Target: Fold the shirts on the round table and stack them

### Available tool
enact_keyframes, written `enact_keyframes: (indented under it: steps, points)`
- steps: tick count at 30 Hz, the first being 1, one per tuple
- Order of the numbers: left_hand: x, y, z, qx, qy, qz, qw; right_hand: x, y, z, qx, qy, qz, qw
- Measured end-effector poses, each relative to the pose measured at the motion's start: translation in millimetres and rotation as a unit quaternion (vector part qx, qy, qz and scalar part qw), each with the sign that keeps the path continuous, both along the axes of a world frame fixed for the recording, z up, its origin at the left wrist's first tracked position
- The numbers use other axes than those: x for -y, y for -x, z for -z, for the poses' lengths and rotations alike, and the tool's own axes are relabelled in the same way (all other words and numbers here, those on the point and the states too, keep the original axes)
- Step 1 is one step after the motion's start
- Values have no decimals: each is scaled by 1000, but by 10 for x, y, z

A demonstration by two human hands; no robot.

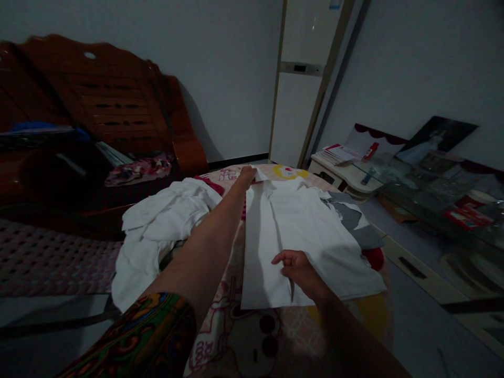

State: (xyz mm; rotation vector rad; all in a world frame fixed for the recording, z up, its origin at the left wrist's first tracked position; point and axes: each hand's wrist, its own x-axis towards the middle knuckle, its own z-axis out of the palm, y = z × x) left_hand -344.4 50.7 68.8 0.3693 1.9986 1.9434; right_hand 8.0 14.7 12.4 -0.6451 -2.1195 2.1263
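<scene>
A white shirt [299, 231] lies spread flat on a patterned blanket [252, 336]. My left hand [247, 176] reaches far forward and pinches the shirt's collar end. My right hand [297, 268] rests on the shirt near its lower hem, fingers curled and pressing on the cloth. A heap of white garments [157, 231] lies left of my left arm. A grey garment [354, 220] pokes out from under the shirt's right side.
A dark wooden bench [110, 105] stands at the back left with a floral cloth [137, 170] on it. A white cabinet [303, 79] stands against the far wall. A glass-topped low table [417, 184] with papers runs along the right.
</scene>
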Motion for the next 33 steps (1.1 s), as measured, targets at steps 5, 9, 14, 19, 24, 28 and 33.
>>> enact_keyframes:
  steps: [5,9,14,19,24,28,33]
  points:
    - [64,-28,124,2,-16,65,998,-27,-16,9,9,-74,4,997]
    - [181,-124,333,-98,87,138,982,-44,-4,74,21,-121,9,992]
    - [323,-364,558,-242,144,124,951,-64,-7,122,35,-109,-12,993]
    - [586,-721,857,-432,314,157,831,-76,-30,142,34,-107,-45,993]
    - [740,-981,975,-483,359,129,788,-60,-40,73,71,-104,-64,990]
    - [755,-1168,980,-485,357,99,792,-40,-64,-21,92,-85,-83,989]
    - [780,-1350,964,-478,415,152,759,-8,-79,-21,98,-111,-100,984]
